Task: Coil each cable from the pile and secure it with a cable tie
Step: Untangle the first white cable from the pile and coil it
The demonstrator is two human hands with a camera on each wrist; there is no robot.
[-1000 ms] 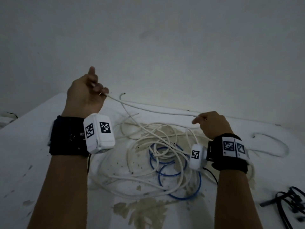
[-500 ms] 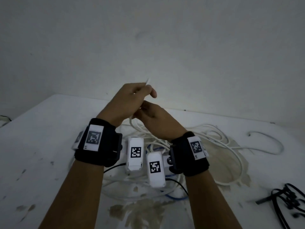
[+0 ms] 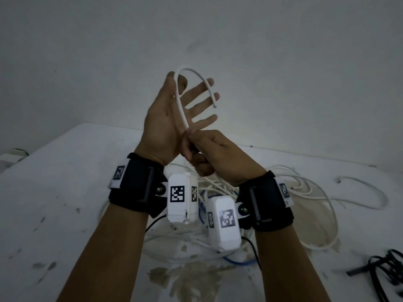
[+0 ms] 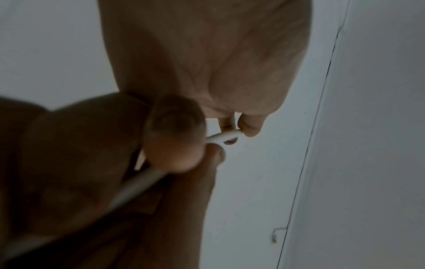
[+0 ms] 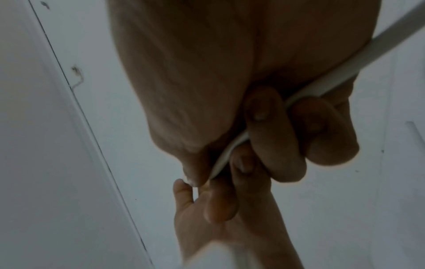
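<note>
white cable [image 3: 182, 105] now runs up across the open palm of the left hand [image 3: 165, 118], arches over the web between thumb and forefinger, and its free end hangs past the spread fingers [image 3: 202, 101]. a second ago the two hands were far apart with the cable stretched taut between them; half a second ago they had come together in a closed knot of fingers. since then the left hand has opened flat, fingers straight and splayed, thumb up, so it grips nothing and simply serves as a form for winding. the right hand [image 3: 209, 153] sits just below the left palm, fingers curled round the cable and pinching it; the right wrist view confirms the cable passing between thumb and bent fingers [image 5: 273, 138]. the rest of that cable trails down into the pile [image 3: 283, 192] of white and blue cable [image 3: 237, 261] on the stained white table [image 3: 65, 192], with a black cable [image 3: 383, 271] lying well apart at the right edge. judging by this, the first loop of the coil is just being laid; nearly all the length remains to wind, and no cable tie is visible.
</note>
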